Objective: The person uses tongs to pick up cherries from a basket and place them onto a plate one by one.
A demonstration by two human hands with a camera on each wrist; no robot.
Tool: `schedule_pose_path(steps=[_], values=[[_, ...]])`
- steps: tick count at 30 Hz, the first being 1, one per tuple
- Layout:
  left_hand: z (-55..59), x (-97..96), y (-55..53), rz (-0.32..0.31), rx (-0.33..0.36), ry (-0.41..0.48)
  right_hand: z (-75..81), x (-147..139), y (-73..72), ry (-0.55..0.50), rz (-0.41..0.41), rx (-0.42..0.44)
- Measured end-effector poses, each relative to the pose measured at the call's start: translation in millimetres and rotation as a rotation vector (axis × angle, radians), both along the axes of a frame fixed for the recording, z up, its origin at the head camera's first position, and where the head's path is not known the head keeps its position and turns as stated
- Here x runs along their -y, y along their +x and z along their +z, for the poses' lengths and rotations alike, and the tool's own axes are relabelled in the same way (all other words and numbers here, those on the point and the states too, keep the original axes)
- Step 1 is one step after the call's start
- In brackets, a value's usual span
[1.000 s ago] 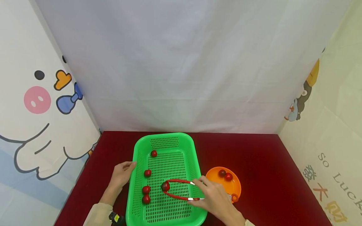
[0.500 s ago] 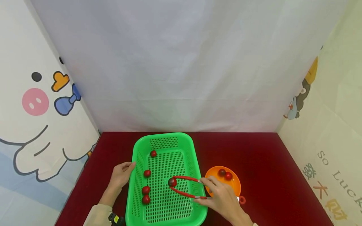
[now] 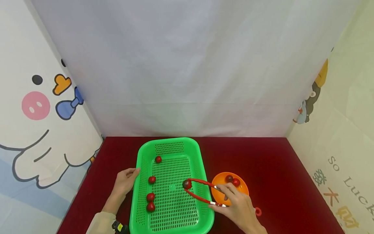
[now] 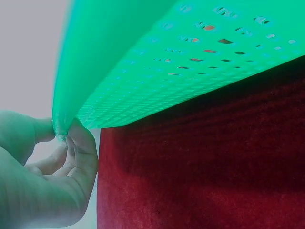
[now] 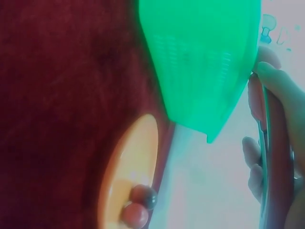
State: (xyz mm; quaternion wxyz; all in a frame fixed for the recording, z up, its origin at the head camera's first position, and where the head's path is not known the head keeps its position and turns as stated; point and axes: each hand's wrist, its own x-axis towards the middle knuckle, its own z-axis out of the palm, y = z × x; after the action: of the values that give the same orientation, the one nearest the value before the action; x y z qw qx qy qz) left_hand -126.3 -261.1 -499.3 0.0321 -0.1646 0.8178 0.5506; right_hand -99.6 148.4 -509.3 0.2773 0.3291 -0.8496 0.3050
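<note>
White cloth hangs behind a dark red counter (image 3: 271,182), with cartoon banners at both sides of the frame. Low in the middle sits a green basket (image 3: 170,148). The left hand (image 3: 125,180) pinches its left rim, thumb and fingers curled over the edge. The right hand (image 3: 239,208), at the lower right, squeezes a pair of red tongs (image 3: 201,191), whose tips are clamped on a dark red tomato (image 3: 187,184) over the basket's right half, near its right wall. Four more tomatoes (image 3: 150,197) lie along the left side of the basket floor. Just right of the basket, partly behind the right hand, an orange bowl (image 3: 243,195) holds two tomatoes (image 3: 236,182) touching each other.
</note>
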Motion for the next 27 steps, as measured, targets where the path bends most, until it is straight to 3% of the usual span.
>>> schedule_pose_path(steps=[13,27], values=[[-1.3,0.0,-0.9,-0.008,-0.007,-0.026,-8.6,-27,3.9,-0.040,-0.122,-0.027],[-3.2,1.0,-1.3,-0.013,-0.006,-0.031,-12.0,-52,16.5,-0.013,-0.267,0.078]])
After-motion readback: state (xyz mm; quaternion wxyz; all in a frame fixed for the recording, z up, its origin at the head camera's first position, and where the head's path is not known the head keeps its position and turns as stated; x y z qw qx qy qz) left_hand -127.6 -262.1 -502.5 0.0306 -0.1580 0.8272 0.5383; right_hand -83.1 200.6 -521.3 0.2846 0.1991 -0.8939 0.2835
